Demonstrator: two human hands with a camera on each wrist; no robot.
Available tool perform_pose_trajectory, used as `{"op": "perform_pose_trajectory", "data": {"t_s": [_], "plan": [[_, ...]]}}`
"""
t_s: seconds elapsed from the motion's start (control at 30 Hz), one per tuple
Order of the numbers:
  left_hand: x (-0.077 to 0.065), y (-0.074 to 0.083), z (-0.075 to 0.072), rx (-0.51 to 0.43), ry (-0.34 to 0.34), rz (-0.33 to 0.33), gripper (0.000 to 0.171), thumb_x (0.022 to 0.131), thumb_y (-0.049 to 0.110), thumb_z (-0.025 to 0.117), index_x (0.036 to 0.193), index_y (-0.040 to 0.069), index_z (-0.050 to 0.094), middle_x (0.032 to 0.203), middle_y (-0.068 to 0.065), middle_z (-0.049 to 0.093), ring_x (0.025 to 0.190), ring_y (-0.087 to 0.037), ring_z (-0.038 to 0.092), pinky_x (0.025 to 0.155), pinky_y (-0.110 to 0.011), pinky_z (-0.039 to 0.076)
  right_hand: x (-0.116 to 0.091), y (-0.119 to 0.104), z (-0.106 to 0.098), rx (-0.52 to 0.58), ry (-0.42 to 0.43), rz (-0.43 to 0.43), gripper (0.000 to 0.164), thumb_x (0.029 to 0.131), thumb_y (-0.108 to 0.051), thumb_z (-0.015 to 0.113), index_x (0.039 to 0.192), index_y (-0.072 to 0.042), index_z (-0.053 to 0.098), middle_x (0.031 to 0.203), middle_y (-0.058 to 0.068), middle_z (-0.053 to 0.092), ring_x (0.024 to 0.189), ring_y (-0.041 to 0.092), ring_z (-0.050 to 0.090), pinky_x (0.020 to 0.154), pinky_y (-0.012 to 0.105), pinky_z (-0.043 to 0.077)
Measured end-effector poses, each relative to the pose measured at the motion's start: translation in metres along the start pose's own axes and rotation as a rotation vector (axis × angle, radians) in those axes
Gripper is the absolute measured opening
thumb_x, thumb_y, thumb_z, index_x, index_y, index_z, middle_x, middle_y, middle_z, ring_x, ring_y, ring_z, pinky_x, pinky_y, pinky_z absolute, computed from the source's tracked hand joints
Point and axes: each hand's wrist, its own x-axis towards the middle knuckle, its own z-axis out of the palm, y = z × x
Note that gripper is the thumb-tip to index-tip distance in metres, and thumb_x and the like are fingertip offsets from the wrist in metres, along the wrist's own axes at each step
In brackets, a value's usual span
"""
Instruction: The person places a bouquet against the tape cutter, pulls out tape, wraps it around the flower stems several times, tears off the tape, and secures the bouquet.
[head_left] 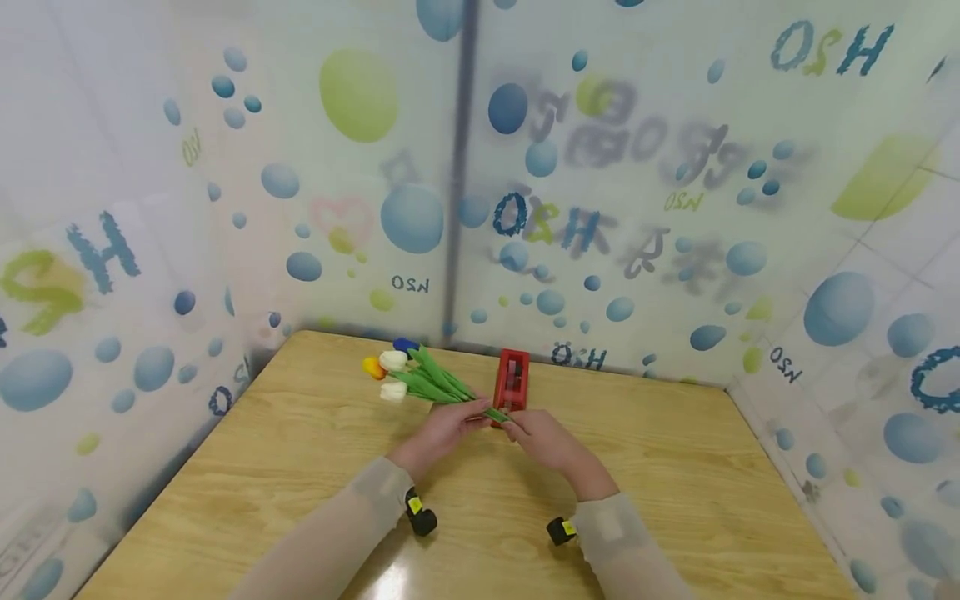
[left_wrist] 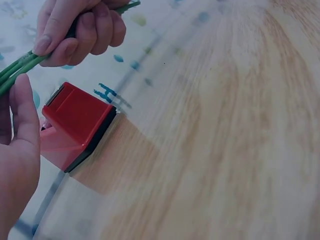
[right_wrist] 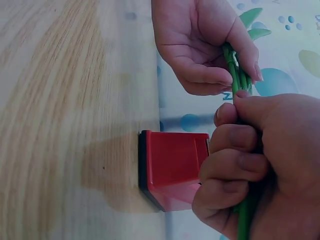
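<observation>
A bunch of tulips (head_left: 431, 382) with white, orange and blue heads and green leaves slants across the middle of the head view, heads to the left. My left hand (head_left: 444, 427) holds the stems partway down, thumb on one side and fingers on the other. Lower on the same stems (right_wrist: 235, 75), my right hand (head_left: 551, 440) grips them with curled fingers, its thumb pressed along the top. Just beyond the hands is a red tape dispenser (head_left: 522, 367) on the table; its toothed cutting edge shows in the left wrist view.
The wooden table (head_left: 652, 467) runs back to a pale curtain (head_left: 480, 275) printed with bubbles and lettering, which also closes in both sides. A small black wrist camera (head_left: 422, 517) sits at the left cuff, and another camera (head_left: 559, 532) at the right.
</observation>
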Motion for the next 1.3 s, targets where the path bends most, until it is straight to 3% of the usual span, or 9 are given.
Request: {"op": "perform_pose_trajectory", "data": {"t_s": [0.17,0.3,0.47,0.67,0.83,1.03,1.13,1.3], "plan": [[-0.001,0.000,-0.001,0.009,-0.070,0.013,0.009,0.100,0.008,0.075,0.102,0.003,0.068,0.095,0.000,0.075,0.090,-0.011,0.075,0.086,-0.024,0.065,-0.003,-0.003,-0.003,-0.053,0.010,-0.031,0.036,0.115,-0.023,0.050,0.095,0.001,0.067,0.071,0.000,0.051,0.059,0.009,0.040,0.058,0.023,0.037],[0.000,0.000,0.000,0.006,-0.099,0.026,0.004,0.101,0.001,0.069,0.099,0.005,0.069,0.093,0.001,0.075,0.088,-0.011,0.075,0.084,-0.023,0.065,-0.005,0.000,-0.008,0.000,-0.024,-0.030,0.035,0.114,-0.024,0.050,0.098,0.001,0.069,0.077,0.003,0.060,0.062,0.009,0.044,0.060,0.024,0.042],[0.001,0.002,0.001,0.047,-0.115,0.032,0.006,0.102,-0.003,0.063,0.104,0.001,0.068,0.094,0.000,0.075,0.088,-0.010,0.076,0.087,-0.023,0.065,-0.005,0.006,-0.011,0.167,-0.118,-0.017,0.042,0.116,-0.025,0.044,0.104,0.006,0.069,0.062,-0.003,0.048,0.052,0.010,0.038,0.054,0.024,0.039],[0.001,0.003,-0.001,0.085,-0.127,0.030,0.020,0.101,-0.006,0.062,0.094,0.010,0.072,0.092,0.001,0.074,0.088,-0.011,0.076,0.087,-0.025,0.066,-0.009,0.011,-0.012,0.442,-0.240,0.028,0.055,0.119,-0.030,0.033,0.113,0.015,0.064,0.064,-0.005,0.046,0.051,0.010,0.032,0.049,0.024,0.030],[0.000,0.000,-0.005,0.066,-0.143,0.042,0.018,0.100,-0.005,0.065,0.093,0.009,0.073,0.091,0.001,0.075,0.087,-0.012,0.077,0.086,-0.025,0.067,-0.012,0.013,-0.012,0.537,-0.267,0.122,0.054,0.118,-0.034,0.034,0.104,0.006,0.067,0.067,-0.007,0.049,0.054,0.009,0.037,0.051,0.023,0.033],[0.001,-0.001,-0.008,0.035,-0.161,0.066,0.008,0.101,-0.003,0.066,0.099,0.002,0.072,0.091,0.001,0.075,0.087,-0.011,0.077,0.086,-0.025,0.066,-0.008,0.017,-0.011,0.707,-0.347,0.152,0.041,0.118,-0.031,0.037,0.093,-0.004,0.056,0.063,-0.009,0.038,0.051,0.006,0.027,0.048,0.022,0.026],[0.002,-0.002,-0.008,0.023,-0.157,0.067,0.003,0.100,-0.001,0.069,0.102,-0.001,0.071,0.092,0.001,0.075,0.086,-0.011,0.077,0.086,-0.024,0.066,-0.007,0.017,-0.011,0.727,-0.349,0.149,0.038,0.118,-0.029,0.038,0.093,-0.005,0.054,0.063,-0.009,0.037,0.050,0.006,0.026,0.048,0.021,0.025],[0.001,-0.003,-0.004,-0.015,-0.149,0.065,0.016,0.102,-0.004,0.062,0.102,0.009,0.072,0.095,0.002,0.077,0.089,-0.008,0.077,0.089,-0.023,0.065,-0.007,0.013,-0.012,0.648,-0.269,0.140,0.037,0.117,-0.027,0.039,0.093,-0.004,0.055,0.063,-0.007,0.038,0.050,0.008,0.027,0.049,0.022,0.027]]}}
